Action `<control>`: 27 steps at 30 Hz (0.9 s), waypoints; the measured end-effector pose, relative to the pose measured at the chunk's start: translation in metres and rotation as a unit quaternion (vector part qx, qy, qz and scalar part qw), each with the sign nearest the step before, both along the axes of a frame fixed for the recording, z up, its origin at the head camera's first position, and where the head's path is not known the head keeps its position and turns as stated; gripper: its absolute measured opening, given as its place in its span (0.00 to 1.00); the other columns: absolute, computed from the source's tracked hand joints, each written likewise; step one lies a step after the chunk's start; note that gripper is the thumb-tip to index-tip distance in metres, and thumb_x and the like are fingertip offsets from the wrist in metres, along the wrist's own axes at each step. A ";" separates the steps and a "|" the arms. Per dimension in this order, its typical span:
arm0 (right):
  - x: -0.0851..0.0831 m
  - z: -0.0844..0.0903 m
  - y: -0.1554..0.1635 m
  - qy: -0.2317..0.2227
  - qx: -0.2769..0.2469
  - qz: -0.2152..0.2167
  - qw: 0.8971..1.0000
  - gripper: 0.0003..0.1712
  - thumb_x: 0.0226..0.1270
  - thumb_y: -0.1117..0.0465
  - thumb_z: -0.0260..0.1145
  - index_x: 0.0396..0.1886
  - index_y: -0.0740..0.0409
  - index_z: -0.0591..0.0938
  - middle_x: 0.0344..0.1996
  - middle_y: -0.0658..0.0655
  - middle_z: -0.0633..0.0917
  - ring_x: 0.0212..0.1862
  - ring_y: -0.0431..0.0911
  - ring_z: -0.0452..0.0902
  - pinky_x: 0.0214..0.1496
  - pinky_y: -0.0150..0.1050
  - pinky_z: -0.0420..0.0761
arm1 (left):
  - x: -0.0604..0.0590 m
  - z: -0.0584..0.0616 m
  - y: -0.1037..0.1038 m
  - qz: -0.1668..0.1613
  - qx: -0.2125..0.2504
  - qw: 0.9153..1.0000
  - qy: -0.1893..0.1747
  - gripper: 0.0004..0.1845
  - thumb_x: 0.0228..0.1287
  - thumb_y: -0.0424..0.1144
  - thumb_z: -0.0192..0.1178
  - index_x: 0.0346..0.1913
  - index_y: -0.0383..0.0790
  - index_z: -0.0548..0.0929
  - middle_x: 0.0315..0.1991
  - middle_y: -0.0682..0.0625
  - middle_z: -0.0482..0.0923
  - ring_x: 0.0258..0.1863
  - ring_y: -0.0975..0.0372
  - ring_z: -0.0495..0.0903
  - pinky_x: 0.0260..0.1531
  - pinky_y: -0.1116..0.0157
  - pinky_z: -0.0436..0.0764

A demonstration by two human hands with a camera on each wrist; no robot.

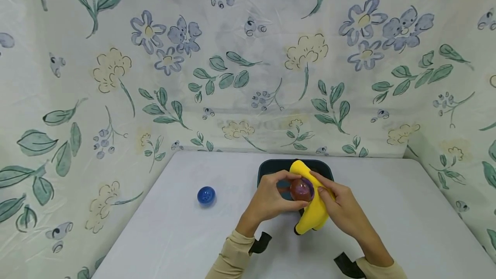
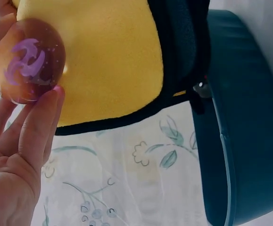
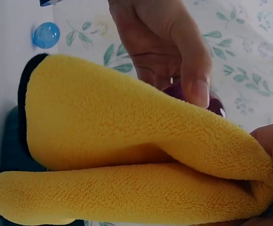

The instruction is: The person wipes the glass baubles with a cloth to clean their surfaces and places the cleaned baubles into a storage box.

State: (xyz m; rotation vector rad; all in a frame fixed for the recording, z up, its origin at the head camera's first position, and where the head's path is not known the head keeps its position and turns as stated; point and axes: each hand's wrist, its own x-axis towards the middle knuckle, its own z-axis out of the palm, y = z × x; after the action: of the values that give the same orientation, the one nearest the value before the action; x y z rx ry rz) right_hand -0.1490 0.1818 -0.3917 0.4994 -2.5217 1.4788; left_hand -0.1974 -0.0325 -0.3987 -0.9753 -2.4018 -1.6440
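Note:
A see-through reddish ball with a purple swirl inside [image 1: 300, 191] is pinched between the thumb and fingers of my left hand [image 1: 265, 200]. My right hand [image 1: 345, 210] grips a fluffy yellow cloth with dark edging [image 1: 318, 211], which hangs folded over its fingers. The cloth lies against the ball's right side, both raised over the near part of a dark teal tub. In the left wrist view, the swirl [image 2: 28, 63] shows clearly in front of the cloth [image 2: 112, 66]. The right wrist view has the cloth [image 3: 103, 117] partly covering the ball.
The dark teal tub [image 1: 263, 168] stands on the white table [image 1: 174, 236], behind the hands; the cloth hides part of it. Inside it, a small shiny grey thing [image 2: 203, 88] peeks out. A blue ball [image 1: 206, 196] rests on the table to the left. Flowered cloth walls surround the table.

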 end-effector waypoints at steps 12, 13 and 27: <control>-0.001 -0.001 -0.003 -0.037 -0.030 0.023 0.999 0.26 0.83 0.63 0.53 0.75 0.65 0.70 0.41 0.62 0.86 0.29 0.40 0.78 0.34 0.32 0.86 | -0.003 0.000 -0.005 0.015 0.051 0.998 -0.018 0.25 0.54 0.42 0.80 0.55 0.40 0.84 0.53 0.46 0.86 0.51 0.58 0.86 0.47 0.65 0.90; 0.000 -0.001 -0.003 -0.040 -0.030 0.023 0.998 0.26 0.82 0.63 0.53 0.76 0.64 0.70 0.40 0.61 0.86 0.29 0.40 0.77 0.34 0.32 0.85 | -0.003 0.000 -0.005 0.016 0.053 0.998 -0.017 0.26 0.54 0.42 0.80 0.55 0.41 0.84 0.53 0.46 0.86 0.51 0.58 0.86 0.47 0.65 0.90; 0.003 0.003 -0.006 -0.041 -0.019 0.015 0.999 0.26 0.82 0.63 0.53 0.75 0.64 0.70 0.36 0.59 0.84 0.28 0.40 0.76 0.33 0.31 0.84 | -0.006 -0.002 -0.006 0.008 0.028 0.999 0.017 0.36 0.57 0.42 0.78 0.70 0.50 0.78 0.58 0.47 0.83 0.53 0.58 0.83 0.47 0.67 0.89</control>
State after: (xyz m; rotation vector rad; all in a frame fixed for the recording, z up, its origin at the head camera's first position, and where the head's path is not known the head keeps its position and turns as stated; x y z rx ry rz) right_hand -0.1461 0.1763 -0.3884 0.4822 -2.5516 1.5865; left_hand -0.2033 -0.0390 -0.4007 -0.9662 -2.3221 -1.6656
